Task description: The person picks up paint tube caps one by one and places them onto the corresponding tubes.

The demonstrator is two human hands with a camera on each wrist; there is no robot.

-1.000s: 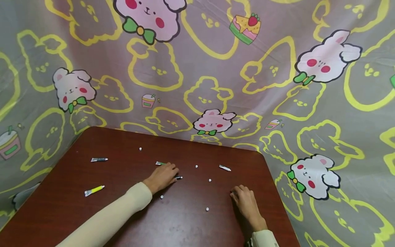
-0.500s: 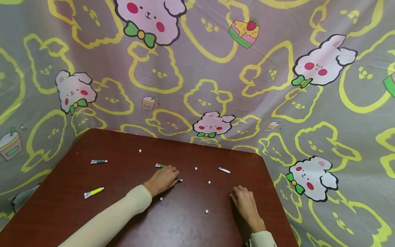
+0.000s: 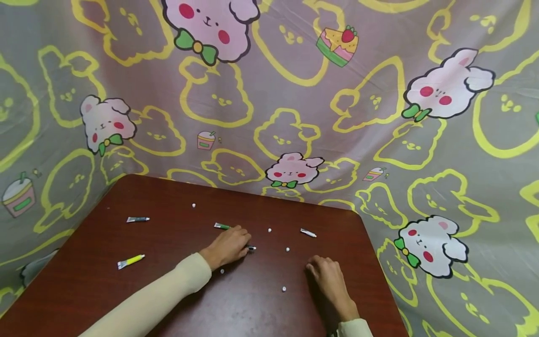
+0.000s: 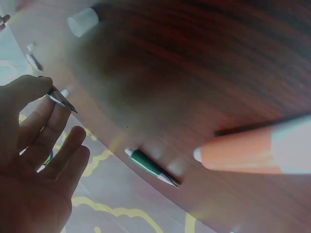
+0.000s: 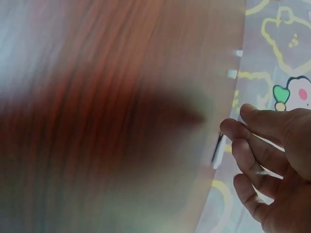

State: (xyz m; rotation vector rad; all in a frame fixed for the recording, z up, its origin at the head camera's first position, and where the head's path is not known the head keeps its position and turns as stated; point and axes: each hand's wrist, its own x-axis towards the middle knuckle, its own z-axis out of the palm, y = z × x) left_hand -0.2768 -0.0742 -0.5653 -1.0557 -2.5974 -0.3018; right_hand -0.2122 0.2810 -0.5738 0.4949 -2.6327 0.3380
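My left hand (image 3: 227, 245) pinches a small dark paint tube (image 4: 60, 99) between thumb and forefinger, its white end pointing right in the head view. Just beyond this hand lies a green paint tube (image 3: 222, 226), partly covered by the fingers. An orange paint tube (image 4: 243, 150) shows close up in the left wrist view; the forearm hides it from the head camera. Over the right part of the table, my right hand (image 3: 330, 278) has its fingers loosely bent, with nothing visible between them. A white paint tube (image 3: 308, 232) lies past it.
Several small white caps, such as one front cap (image 3: 284, 289) and one back cap (image 3: 193, 205), are scattered over the brown table (image 3: 168, 196). At the left lie a yellow paint tube (image 3: 131, 261) and a dark blue-grey one (image 3: 137, 219). A patterned curtain (image 3: 236, 93) hangs behind.
My left hand has shifted slightly right with the dark tube in its fingers. My right hand has moved a little left. The other tubes and caps stay where they were.
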